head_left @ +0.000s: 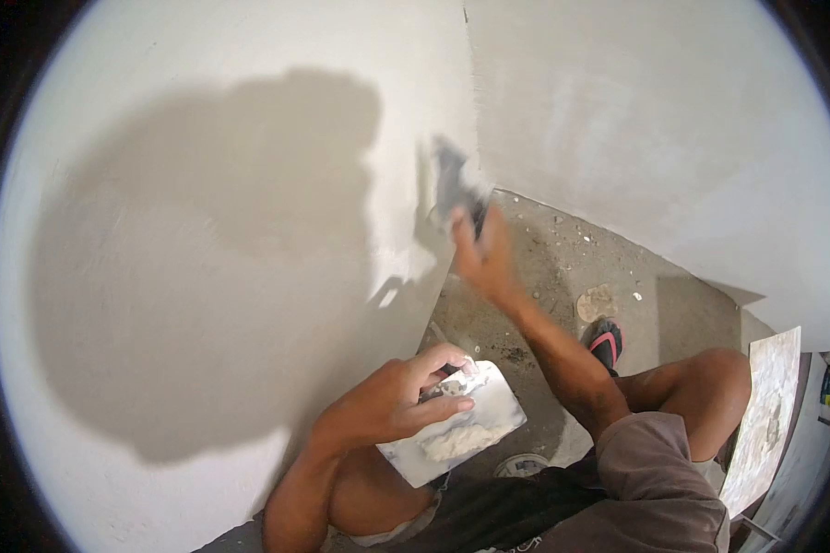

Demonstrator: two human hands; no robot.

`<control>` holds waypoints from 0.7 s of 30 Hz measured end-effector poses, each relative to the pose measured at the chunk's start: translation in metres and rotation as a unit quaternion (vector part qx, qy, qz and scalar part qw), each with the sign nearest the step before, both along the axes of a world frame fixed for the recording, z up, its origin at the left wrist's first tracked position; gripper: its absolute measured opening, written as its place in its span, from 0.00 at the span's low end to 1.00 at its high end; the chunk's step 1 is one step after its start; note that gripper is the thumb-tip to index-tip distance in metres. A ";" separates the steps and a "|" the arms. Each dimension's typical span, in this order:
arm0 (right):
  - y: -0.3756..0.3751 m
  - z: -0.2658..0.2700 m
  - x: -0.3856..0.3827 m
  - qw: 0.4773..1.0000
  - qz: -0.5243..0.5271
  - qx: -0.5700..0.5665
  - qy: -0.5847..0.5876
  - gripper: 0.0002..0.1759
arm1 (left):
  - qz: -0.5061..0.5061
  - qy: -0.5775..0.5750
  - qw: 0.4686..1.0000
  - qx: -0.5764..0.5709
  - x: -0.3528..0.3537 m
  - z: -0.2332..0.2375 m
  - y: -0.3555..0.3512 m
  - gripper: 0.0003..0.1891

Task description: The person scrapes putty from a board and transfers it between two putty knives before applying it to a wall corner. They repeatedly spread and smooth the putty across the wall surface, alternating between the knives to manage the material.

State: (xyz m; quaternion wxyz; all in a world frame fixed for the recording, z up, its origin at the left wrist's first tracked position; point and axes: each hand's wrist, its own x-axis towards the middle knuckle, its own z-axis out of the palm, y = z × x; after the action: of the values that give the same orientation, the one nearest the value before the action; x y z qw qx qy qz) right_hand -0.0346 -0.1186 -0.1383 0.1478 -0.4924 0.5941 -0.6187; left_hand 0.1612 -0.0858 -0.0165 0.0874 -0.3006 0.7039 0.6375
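My right hand (pixel 482 253) is wrapped round the handle of a putty knife (pixel 453 175), smeared by motion, with white putty on its blade. The blade is close to the left wall (pixel 295 37), near the corner. Low in front of me, my left hand (pixel 398 398) grips a flat pale plate (pixel 500 398), its thumb and fingers over the near-left part. A ridge of white putty (pixel 459 442) lies on that plate, and more putty clings near the fingertips.
The right wall (pixel 636 111) meets the left one at a corner above a gritty floor (pixel 544 240) with white crumbs. A sandal (pixel 606 344) is on my foot. A round container (pixel 523 464) sits under the plate; a stained board (pixel 764 415) leans at right.
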 end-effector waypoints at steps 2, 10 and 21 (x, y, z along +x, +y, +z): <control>-0.030 -0.013 -0.029 0.995 -0.053 0.049 -0.074 0.17 | -0.002 0.008 1.000 0.007 0.000 -0.002 -0.001 0.25; -0.098 -0.036 -0.082 0.985 -0.024 0.086 -0.145 0.18 | 0.009 0.088 0.996 -0.033 0.007 -0.016 0.004 0.23; -0.052 0.000 0.011 0.996 0.023 -0.049 0.065 0.30 | -0.022 0.121 0.992 -0.024 0.009 -0.014 0.001 0.21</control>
State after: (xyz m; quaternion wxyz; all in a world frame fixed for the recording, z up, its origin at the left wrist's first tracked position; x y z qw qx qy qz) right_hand -0.0239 -0.1703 -0.1384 0.0980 -0.5519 0.5598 -0.6102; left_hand 0.1702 -0.0850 -0.0307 0.0081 -0.2071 0.7312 0.6500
